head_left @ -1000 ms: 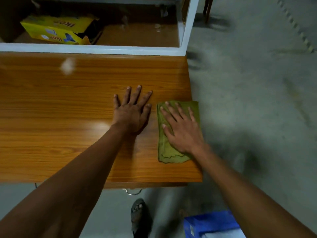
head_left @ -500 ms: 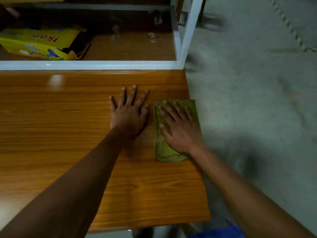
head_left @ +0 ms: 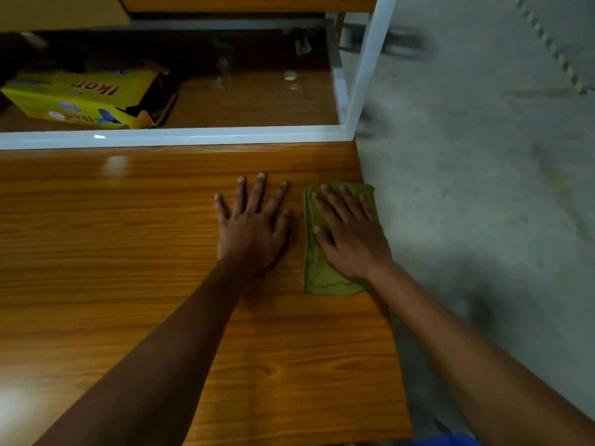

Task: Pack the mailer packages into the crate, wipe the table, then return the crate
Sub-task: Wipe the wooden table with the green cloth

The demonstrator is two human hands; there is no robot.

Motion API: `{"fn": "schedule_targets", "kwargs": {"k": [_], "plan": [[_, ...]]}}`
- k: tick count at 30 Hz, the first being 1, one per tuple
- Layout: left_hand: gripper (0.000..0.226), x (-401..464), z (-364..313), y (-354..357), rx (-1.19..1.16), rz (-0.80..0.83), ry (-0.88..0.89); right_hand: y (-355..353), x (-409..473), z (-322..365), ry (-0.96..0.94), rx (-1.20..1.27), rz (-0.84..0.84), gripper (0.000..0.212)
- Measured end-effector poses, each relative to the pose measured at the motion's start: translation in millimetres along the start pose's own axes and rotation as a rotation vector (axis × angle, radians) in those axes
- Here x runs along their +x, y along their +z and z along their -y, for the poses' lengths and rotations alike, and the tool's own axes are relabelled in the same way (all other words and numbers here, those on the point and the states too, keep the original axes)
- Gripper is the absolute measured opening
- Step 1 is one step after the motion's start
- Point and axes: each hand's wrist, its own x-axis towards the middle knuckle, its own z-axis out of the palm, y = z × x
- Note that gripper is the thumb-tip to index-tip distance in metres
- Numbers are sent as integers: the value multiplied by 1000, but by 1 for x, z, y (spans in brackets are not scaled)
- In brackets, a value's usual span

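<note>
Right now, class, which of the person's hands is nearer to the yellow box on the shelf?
Left. The left hand lies flat on the table, below and right of the yellow box; the right hand presses the green cloth farther right.

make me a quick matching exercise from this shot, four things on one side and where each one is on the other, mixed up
Things:
1. folded green cloth
2. left hand
3. yellow cardboard box
4. right hand

Places:
a. flat on the bare wooden tabletop
b. pressed flat on top of the cloth
c. on the shelf behind the white frame
d. at the table's right edge, under a hand

Pairs: 1-d, 2-a, 3-c, 4-b
</note>
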Motion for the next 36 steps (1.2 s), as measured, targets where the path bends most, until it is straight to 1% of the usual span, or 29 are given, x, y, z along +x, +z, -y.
{"fn": "schedule_targets", "kwargs": {"k": [3,5,7,10,12,14,17,19,21,24,26,28,33,36], "plan": [[61,1,0,2,11,-6,-1,-1,37,-19,-12,-1,-48,67],[61,0,1,4,7,-13,-6,-5,72,-31,29,14,-85,67],[61,-1,0,3,11,-13,-3,-8,85,-34,81,22,-85,67],[61,-1,-1,2,7,-2,3,-4,55,-22,66,11,-110,69],[62,0,-1,2,10,-2,9,-1,27,-16,32,16,-62,69],[62,1,0,4,6,-4,7,0,17,-15,2,0,-29,70],[62,1,1,7,13,-9,3,-3,52,-28,-18,-24,-57,70],[62,0,1,8,13,-19,-1,-8,84,-36,-9,-38,-64,70],[62,-1,1,7,6,-24,-4,-11,95,-35,17,-43,-50,71],[62,-1,0,6,8,-21,4,-7,59,-15,-22,-52,-54,73],[62,0,1,5,6,-12,5,-3,28,-2,-94,-56,-7,73],[63,0,1,6,2,-10,3,-3,25,-2,-105,-52,16,73],[61,0,5,9,-2,-20,8,-10,86,-24,29,-45,-12,78],[61,0,4,8,-11,-6,23,-10,61,-5,93,-35,-18,75]]}}
